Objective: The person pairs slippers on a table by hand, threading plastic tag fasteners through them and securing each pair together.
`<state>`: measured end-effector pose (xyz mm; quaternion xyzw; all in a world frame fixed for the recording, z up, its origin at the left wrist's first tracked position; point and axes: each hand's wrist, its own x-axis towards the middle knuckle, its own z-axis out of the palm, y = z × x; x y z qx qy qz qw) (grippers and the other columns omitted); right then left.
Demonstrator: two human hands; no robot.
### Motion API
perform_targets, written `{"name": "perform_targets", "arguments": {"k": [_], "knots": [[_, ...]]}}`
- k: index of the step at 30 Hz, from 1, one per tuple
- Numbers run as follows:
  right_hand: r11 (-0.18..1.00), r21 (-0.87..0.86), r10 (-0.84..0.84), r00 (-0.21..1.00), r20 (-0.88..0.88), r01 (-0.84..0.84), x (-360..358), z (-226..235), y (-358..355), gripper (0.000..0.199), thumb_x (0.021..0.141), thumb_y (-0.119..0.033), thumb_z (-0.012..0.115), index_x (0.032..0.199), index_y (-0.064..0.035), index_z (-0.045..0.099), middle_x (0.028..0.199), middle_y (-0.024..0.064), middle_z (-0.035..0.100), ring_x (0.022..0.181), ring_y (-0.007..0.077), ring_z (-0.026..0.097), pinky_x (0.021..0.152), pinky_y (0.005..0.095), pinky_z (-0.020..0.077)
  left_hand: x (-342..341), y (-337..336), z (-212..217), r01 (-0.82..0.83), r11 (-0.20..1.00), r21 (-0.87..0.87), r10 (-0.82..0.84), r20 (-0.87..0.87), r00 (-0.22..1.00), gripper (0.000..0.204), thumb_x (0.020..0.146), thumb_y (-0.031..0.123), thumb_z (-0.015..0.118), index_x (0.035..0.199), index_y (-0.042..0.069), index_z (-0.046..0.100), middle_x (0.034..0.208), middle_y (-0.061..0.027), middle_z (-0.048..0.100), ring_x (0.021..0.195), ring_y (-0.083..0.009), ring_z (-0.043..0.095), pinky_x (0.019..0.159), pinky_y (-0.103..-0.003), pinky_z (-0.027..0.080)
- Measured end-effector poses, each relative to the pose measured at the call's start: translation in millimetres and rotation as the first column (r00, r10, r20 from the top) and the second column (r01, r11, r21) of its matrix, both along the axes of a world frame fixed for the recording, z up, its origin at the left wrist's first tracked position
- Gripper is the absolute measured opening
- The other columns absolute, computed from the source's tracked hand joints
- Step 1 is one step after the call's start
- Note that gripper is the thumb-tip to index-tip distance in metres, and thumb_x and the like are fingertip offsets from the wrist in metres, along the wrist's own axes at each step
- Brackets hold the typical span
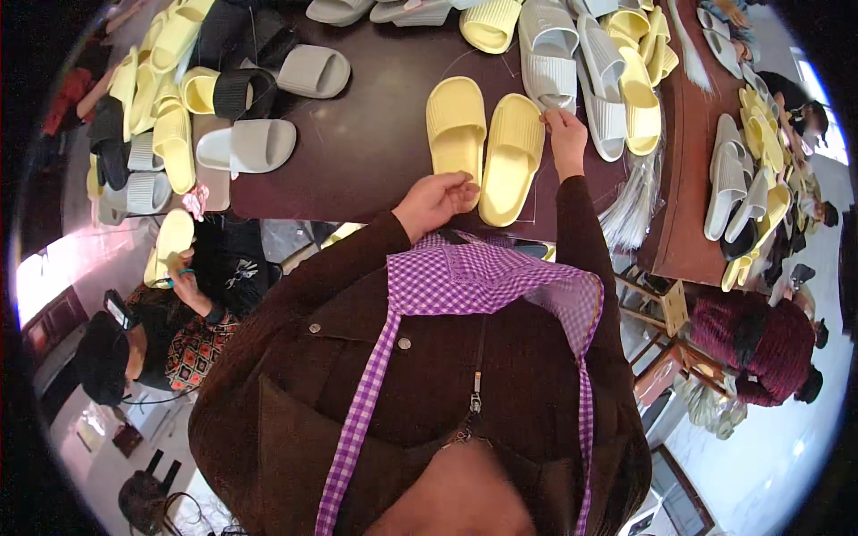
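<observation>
The left hand has its fingers closed on the heel of the left yellow slipper; the right hand pinches the strap edge of the right yellow slipper. These 2 lie side by side on the table, apparently matched. A bundle of clear strips lies rightward; grey slippers crowd just beyond, seemingly unsorted.

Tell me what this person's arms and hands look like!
Both arms wear long, plain, dark brown sleeves that end near the wrists. The left grip and the right grip are bare hands with fingers and thumbs, and I see no gloves, watches or cables on them.
</observation>
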<state>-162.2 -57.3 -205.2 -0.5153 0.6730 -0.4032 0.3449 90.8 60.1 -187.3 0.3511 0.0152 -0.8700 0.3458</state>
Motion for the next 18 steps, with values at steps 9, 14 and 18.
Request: {"name": "perform_targets", "arguments": {"k": [9,14,18], "knots": [[0.999,-0.009,0.033,0.997,-0.064,-0.034,5,-1,6,0.020,0.078,-0.018,0.058,0.079,0.0008,0.066,0.068,0.0080,0.065,0.061,0.0142,0.059,0.059,0.0264,0.0445,-4,-2,-5,-0.089,0.975,0.205,0.076,0.068,0.995,0.016,0.090,0.013,0.049,0.095,0.000,0.055,0.081,-0.0101,0.062,0.070,-0.0162,0.059,0.056,-0.026,0.045],[0.997,0.051,0.062,0.993,-0.098,-0.058,17,15,14,0.020,0.079,-0.016,0.058,0.078,0.0020,0.066,0.065,0.0053,0.063,0.060,0.0091,0.056,0.057,0.0238,0.0436,-10,-42,-27,-0.071,0.997,-0.019,0.074,0.202,0.977,0.012,0.088,0.012,0.049,0.089,0.002,0.055,0.070,-0.0060,0.057,0.059,-0.0129,0.052,0.050,-0.024,0.040],[0.993,0.073,0.100,0.991,-0.093,-0.094,28,26,14,0.021,0.080,-0.018,0.058,0.079,0.0015,0.066,0.064,0.0050,0.063,0.059,0.0092,0.056,0.057,0.0237,0.0438,-29,-68,-29,-0.118,0.988,-0.099,0.143,0.302,0.942,0.010,0.085,0.010,0.049,0.078,0.004,0.053,0.063,-0.0043,0.053,0.051,-0.0108,0.047,0.044,-0.024,0.037]]}}
